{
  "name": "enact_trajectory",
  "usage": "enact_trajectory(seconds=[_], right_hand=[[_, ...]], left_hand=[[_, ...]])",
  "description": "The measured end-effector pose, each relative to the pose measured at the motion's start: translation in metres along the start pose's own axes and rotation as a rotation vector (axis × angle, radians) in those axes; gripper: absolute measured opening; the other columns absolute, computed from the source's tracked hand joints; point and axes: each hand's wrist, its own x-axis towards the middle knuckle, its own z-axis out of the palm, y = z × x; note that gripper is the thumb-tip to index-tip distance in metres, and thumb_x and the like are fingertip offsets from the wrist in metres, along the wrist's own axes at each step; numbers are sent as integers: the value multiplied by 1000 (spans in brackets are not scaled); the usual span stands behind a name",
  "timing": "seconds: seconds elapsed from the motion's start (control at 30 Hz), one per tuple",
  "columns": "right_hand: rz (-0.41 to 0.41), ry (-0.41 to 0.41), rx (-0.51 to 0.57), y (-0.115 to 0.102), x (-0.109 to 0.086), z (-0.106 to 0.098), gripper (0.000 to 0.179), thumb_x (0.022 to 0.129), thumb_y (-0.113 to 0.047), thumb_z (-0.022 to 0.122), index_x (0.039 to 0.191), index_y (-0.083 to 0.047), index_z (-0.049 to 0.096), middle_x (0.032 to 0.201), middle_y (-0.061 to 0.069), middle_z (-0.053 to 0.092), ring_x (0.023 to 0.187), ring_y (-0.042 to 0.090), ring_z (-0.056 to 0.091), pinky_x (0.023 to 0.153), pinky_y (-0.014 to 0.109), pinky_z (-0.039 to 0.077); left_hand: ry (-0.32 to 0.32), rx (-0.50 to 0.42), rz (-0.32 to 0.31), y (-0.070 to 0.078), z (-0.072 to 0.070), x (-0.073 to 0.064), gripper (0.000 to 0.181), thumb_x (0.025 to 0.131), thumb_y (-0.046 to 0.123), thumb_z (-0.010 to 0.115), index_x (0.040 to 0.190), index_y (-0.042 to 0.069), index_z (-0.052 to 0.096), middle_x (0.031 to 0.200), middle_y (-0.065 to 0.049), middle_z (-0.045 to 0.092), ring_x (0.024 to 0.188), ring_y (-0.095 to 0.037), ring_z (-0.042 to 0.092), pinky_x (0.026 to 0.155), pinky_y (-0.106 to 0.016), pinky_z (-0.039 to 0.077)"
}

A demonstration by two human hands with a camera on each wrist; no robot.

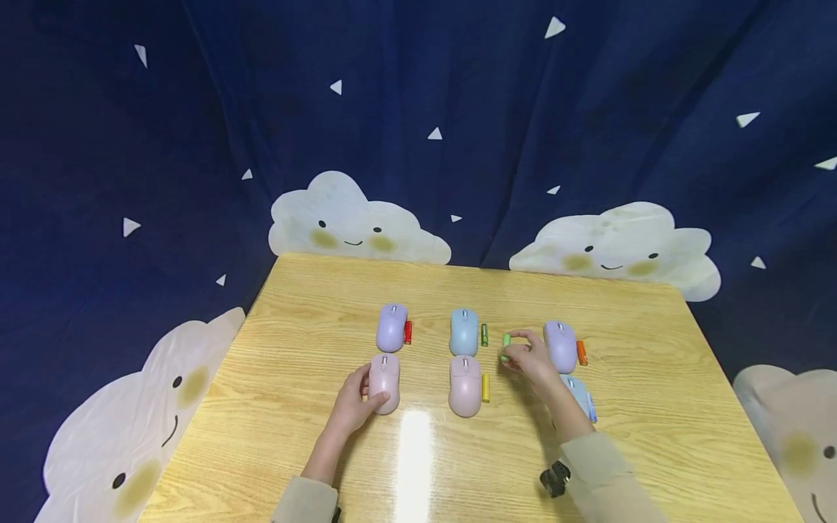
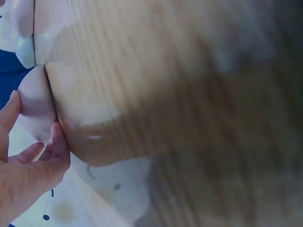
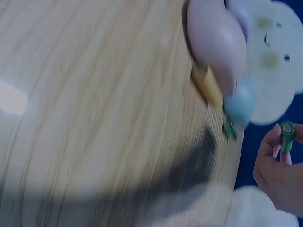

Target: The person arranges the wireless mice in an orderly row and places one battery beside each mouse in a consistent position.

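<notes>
On the left of the table, my left hand [image 1: 353, 404] grips a pink computer mouse [image 1: 384, 383], thumb on one side and fingers on the other. The left wrist view shows that pink mouse [image 2: 37, 99] from the side, at the tabletop. My right hand [image 1: 532, 359] pinches a light green battery [image 1: 506, 347] above the wood, left of a purple mouse [image 1: 560, 347]. In the right wrist view the battery's [image 3: 287, 135] round end faces the camera. A pink mouse [image 1: 465, 386] with a yellow battery [image 1: 486, 388] beside it lies between the hands.
Behind stand a purple mouse [image 1: 391, 328] with a red battery [image 1: 408, 333] and a blue mouse [image 1: 464, 333] with a dark green battery [image 1: 484, 335]. An orange battery [image 1: 582, 353], a light blue mouse [image 1: 575, 391] and a blue battery [image 1: 591, 408] lie right on the wooden table [image 1: 314, 298].
</notes>
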Motion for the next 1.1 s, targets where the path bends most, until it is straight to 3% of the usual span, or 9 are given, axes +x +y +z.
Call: enact_trajectory(seconds=[0.23,0.43,0.67,0.93,1.1], right_hand=[[27,-48,57,-5,-1,50,44,81,2,57,122,2,41,77,5,60,68,14,59,71,30,52],[23,-102,41,-5,-6,84,42,79,-1,60,119,1,47,76,7,58,69,19,61,73,36,53],[6,-194,27,1,-10,114,42,80,-1,60,119,2,46,76,6,58,71,21,61,79,44,51],[33,-220,-20,11,-9,139,41,79,0,61,117,5,46,76,7,58,67,15,59,72,35,54],[31,-215,-86,12,-9,149,42,78,0,62,116,9,48,82,12,62,74,24,63,69,34,54]], left_hand=[[-1,-3,-3,1,0,0,66,78,14,72,131,-7,40,103,-14,54,89,-23,52,80,-39,46],[2,-18,12,0,0,-1,66,78,17,72,130,-7,41,103,-15,54,89,-24,52,80,-40,46],[28,-27,101,1,-2,-5,66,79,25,71,127,-10,42,98,-15,53,84,-21,51,75,-34,46],[-2,-31,5,1,0,0,66,78,16,72,131,-7,40,105,-15,54,91,-24,52,81,-39,46],[-8,-33,-9,2,0,-1,65,79,15,71,132,-5,39,106,-14,53,91,-23,52,81,-39,45]])
